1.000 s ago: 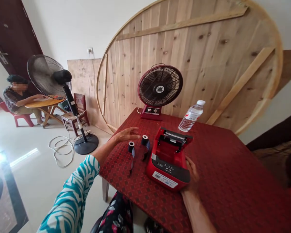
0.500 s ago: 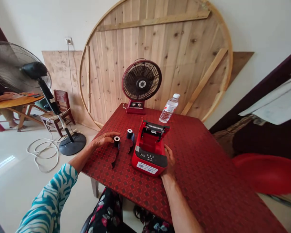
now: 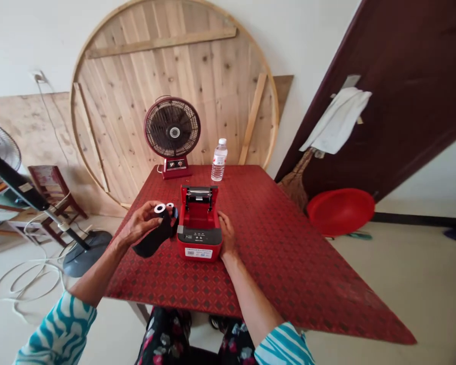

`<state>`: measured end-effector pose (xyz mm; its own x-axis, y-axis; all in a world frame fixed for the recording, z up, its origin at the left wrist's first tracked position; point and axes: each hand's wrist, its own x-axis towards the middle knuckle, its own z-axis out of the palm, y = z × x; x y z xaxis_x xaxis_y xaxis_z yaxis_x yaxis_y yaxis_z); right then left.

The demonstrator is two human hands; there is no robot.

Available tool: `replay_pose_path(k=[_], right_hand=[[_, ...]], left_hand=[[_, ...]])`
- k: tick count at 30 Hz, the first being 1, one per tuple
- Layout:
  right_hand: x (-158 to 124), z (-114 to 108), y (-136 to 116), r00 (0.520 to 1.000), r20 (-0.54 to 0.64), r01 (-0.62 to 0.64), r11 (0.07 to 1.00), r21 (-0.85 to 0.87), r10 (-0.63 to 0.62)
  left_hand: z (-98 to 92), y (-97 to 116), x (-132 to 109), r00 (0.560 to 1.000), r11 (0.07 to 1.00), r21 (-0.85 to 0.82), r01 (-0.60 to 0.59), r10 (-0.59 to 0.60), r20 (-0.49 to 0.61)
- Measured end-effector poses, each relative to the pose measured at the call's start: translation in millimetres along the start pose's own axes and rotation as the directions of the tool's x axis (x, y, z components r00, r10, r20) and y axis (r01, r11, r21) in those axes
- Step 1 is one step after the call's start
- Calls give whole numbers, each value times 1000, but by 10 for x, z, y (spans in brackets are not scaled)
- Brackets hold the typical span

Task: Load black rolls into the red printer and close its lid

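Observation:
Pinched in my left hand [image 3: 140,223] is a black paper roll [image 3: 164,217] with a white end, held just above the table. Its loose dark strip hangs down toward me. Close behind it stands a second roll [image 3: 170,205], partly hidden, with a strip beside it. A small red label printer [image 3: 200,252] sits on the table with its lid [image 3: 199,196] raised and its red inner bay exposed. My right hand [image 3: 227,234] grips the printer's right side, thumb side up; some of its fingers are hidden behind the printer.
The red patterned table [image 3: 273,263] bears a red fan [image 3: 174,133] and a water bottle [image 3: 219,161] at its far end. A large round wooden board [image 3: 205,76] leans on the wall. A standing fan [image 3: 79,243] is at left; a red basin [image 3: 340,213] is at right.
My left hand has picked up the nearer roll and brought it closer to the printer. The view has turned right; my right hand stays on the printer.

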<state>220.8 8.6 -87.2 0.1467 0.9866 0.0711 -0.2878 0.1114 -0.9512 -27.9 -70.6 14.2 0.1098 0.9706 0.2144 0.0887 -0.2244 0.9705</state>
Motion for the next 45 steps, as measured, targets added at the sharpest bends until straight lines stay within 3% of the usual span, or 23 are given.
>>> replay_pose_path(k=[2,4,7,11,14,17,21,24,28,30,33,36,40,45], right_hand=[[8,5,6,1000,2,22,1000,5,-22],[10,11,11,999,15,47,999,9,-47],[11,21,10,997,34,75,997,10,-75],[38,29,18,994,33,102,995,19,-102],[71,32,46,992,25,121,992,26,-121],[86,40,61,992,19,126,991,37,-127],[68,51,16,992,12,128,991,32,-129],[50,51,-34,991,12,131,991,28,-131],[57,45,-48,992,10,126,992,13,-126],[68,44,-32,992,5,122,992,11,-122],[100,48,-35,995,-5,97,995,24,-97],[193,82,-156,993,-20,114,993,27,-113],[418,221,-483,978,33,207,978,35,-208],[462,320,-708,954,152,261,965,10,-259]], left_hand=[[197,212,149,996,994,90,-66,59,73],[387,339,306,985,952,283,-116,73,157],[600,383,517,965,829,534,-169,28,262],[740,352,745,945,641,749,-169,-111,308],[815,328,883,893,500,834,-234,-228,388],[880,258,994,842,424,856,-298,-306,444],[870,156,1056,805,461,836,-299,-349,480],[796,148,964,851,610,752,-250,-232,471],[735,152,644,941,762,617,-198,-29,338],[736,119,469,955,807,540,-237,91,282],[749,43,278,943,821,468,-327,251,219],[753,-14,192,910,752,513,-414,359,207],[750,-38,148,834,542,652,-530,474,284],[771,-68,69,748,354,760,-545,615,250]])
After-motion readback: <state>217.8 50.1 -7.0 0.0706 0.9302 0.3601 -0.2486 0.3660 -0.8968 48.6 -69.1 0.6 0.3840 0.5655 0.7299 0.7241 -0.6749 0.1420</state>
